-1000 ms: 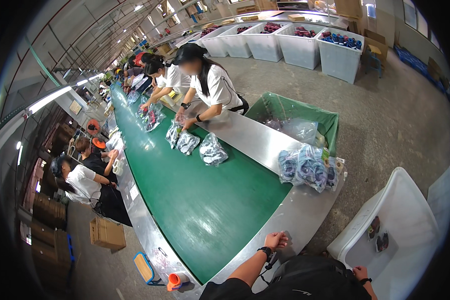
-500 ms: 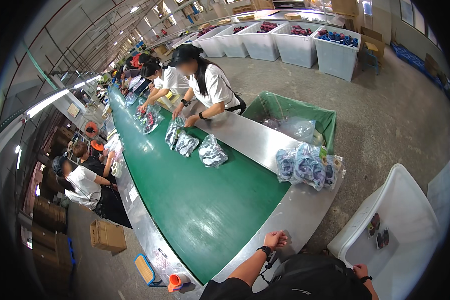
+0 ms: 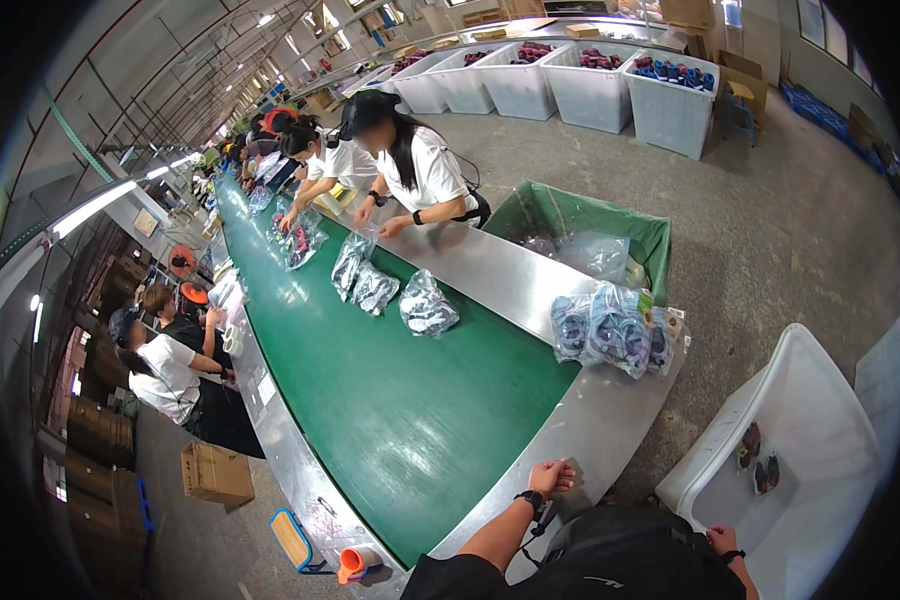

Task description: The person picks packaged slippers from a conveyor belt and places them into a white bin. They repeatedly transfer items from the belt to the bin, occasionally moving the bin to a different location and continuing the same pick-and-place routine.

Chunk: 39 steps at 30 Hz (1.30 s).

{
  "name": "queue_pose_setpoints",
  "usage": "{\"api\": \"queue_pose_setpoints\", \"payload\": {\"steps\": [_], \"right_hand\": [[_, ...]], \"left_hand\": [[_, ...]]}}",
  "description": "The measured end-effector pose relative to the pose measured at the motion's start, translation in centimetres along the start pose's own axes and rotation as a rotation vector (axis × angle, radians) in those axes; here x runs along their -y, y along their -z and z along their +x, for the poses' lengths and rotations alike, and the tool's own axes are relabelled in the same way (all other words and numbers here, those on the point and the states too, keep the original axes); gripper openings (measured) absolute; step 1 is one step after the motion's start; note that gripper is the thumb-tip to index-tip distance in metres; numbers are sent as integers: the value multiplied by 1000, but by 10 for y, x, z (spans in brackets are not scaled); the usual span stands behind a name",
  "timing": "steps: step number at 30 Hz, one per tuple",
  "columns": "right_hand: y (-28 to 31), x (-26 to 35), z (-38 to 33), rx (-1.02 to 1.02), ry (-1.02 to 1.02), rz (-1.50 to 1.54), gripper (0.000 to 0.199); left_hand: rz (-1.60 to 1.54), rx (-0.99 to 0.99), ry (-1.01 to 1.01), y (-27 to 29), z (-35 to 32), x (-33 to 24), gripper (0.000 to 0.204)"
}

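Observation:
My left hand (image 3: pixel 550 478) is held over the metal border (image 3: pixel 610 420) at the near end of the green conveyor belt (image 3: pixel 410 420), fingers loosely curled and nothing visible in them. Down at the right, my right hand (image 3: pixel 722 541) is closed at the near rim of a large white plastic bin (image 3: pixel 790 400). Inside that bin lie a few dark shoes (image 3: pixel 766 475). Clear bags of blue-purple shoes (image 3: pixel 618 330) are piled on the metal border, ahead of my left hand. Further up the belt lie several clear bags of grey-and-white items (image 3: pixel 428 303).
A co-worker in a white shirt (image 3: pixel 430 175) handles a bag across the belt; more people stand along both sides. A green-lined bin (image 3: pixel 650 250) stands beyond the metal border. An orange cup (image 3: pixel 353 565) and a stool (image 3: pixel 292 540) are at lower left. White bins of shoes (image 3: pixel 670 110) line the back.
The co-worker's hands have moved back toward their body, pulling at the top of a bag. The bagged items on the belt sit very slightly nearer. My hands have stayed in place.

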State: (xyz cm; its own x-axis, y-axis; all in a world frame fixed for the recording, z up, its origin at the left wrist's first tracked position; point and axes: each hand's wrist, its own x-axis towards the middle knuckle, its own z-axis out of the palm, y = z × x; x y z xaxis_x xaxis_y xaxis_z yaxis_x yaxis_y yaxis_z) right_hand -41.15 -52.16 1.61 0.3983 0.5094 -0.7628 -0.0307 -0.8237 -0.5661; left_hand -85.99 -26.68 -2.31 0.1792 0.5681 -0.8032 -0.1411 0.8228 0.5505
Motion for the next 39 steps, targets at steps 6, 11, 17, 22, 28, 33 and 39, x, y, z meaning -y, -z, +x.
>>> {"api": "queue_pose_setpoints", "payload": {"steps": [6, 11, 17, 22, 28, 33, 39], "right_hand": [[0, -1, -2, -2, 18, -9, 13], [1, -9, 5, 3, 41, -39, 14], [6, -17, 14, 61, 40, -80, 16], [5, -18, 16, 59, 56, -64, 15], [4, -20, 20, 64, 34, -43, 16], [5, -21, 20, 73, 4, -26, 17], [2, -9, 11, 60, -46, 41, 18]], "left_hand": [[5, -1, -12, 0, 0, -1, 28], [7, -20, -13, -2, -4, -3, 29], [17, -24, -17, -3, -7, -5, 29], [12, -8, -12, -3, -7, -6, 29], [18, -22, -13, -4, -7, -6, 28], [3, -19, -17, -5, -8, -7, 30], [5, -16, -17, -6, -10, -8, 30]]}}
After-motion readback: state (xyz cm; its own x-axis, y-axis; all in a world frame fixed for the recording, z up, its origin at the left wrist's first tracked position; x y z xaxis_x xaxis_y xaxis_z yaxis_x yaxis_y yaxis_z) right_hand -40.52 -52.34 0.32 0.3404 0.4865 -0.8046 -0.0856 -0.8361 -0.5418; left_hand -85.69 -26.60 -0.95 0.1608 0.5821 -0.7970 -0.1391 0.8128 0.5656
